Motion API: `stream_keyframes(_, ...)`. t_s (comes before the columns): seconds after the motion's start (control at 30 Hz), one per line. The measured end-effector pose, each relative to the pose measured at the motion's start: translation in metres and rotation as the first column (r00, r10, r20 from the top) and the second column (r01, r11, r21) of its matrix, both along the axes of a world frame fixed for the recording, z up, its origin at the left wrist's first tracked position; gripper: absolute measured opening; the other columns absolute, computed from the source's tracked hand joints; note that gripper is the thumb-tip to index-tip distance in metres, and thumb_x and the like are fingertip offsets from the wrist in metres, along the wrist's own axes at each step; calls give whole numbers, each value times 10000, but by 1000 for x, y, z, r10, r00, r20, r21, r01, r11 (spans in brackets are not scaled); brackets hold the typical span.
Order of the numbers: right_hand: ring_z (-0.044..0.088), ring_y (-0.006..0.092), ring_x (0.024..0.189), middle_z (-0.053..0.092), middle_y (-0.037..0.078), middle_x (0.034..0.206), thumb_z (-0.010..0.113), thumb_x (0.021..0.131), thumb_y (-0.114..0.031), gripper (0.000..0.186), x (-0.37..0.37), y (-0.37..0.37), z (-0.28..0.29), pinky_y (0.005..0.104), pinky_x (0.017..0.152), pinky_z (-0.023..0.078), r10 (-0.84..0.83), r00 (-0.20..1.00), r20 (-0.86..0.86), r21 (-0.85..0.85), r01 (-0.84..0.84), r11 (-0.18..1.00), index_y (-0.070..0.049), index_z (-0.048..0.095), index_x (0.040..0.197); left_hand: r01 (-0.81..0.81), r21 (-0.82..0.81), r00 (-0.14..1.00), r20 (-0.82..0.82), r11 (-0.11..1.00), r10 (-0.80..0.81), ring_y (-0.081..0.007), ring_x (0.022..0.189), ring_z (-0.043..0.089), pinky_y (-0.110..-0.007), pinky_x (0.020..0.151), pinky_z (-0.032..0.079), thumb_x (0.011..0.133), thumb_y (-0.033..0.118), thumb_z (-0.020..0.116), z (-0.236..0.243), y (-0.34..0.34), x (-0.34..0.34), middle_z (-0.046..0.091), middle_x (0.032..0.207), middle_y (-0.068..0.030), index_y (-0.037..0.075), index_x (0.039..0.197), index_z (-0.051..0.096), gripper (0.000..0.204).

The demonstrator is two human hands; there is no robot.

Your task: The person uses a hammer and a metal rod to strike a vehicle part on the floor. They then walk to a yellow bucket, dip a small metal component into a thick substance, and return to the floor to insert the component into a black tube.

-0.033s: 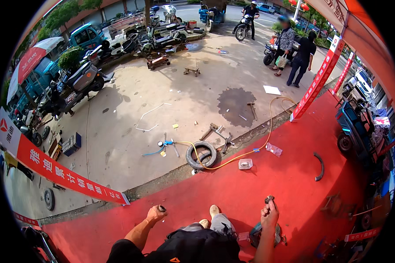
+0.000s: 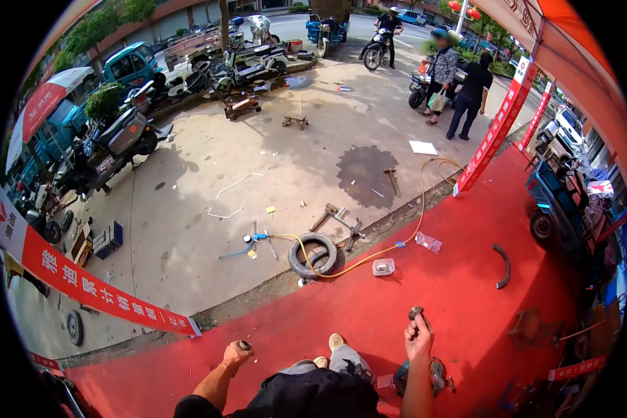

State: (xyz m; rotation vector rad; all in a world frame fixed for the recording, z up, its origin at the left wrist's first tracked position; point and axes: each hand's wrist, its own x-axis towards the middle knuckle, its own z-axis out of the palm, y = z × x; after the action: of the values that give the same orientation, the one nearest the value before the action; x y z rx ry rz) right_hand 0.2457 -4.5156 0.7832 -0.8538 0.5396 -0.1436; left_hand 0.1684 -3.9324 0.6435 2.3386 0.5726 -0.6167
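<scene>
My left hand (image 2: 237,355) is closed around a short dark rounded piece (image 2: 244,345), whose end shows above the fist; its kind is unclear. To the right, my raised right hand (image 2: 418,341) pinches a small dark metal part (image 2: 416,312) between thumb and fingertips. That part is too small to name exactly. Both hands are held apart over the red ground covering (image 2: 285,334), on either side of my tan shoes (image 2: 336,342). Beyond them lie a black tire (image 2: 293,254) and a clear plastic box (image 2: 383,267) with something small inside.
A yellow air hose (image 2: 359,265) runs past the tire toward a red banner post (image 2: 494,136). Farther off are a hammer (image 2: 392,181) and a metal stand (image 2: 336,219). Parked scooters (image 2: 122,139) line the left; two people (image 2: 470,97) stand at the back right.
The whole view has shifted slightly left. My left hand has come a little nearer and lower; both hands keep their grip.
</scene>
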Motion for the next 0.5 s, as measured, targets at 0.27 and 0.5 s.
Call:
stream_keyframes(0.27,519,73,620,571,-17,795,719,997,-153,138,250,140,-9,236,542,434,401,913,70,142,-407,902,-45,701,1083,-358,32,897,-266,933,353,-208,619,637,-414,539,521,911,312,697,-59,101,-100,658,684,-105,130,905,746,189)
stream_keyframes(0.5,501,57,602,553,-39,746,737,996,-213,161,383,293,-28,224,539,408,598,799,61,85,-601,795,-84,664,934,-312,-7,943,-121,950,309,-213,608,634,-428,539,518,920,321,689,-46,146,52,650,662,-100,127,881,746,206)
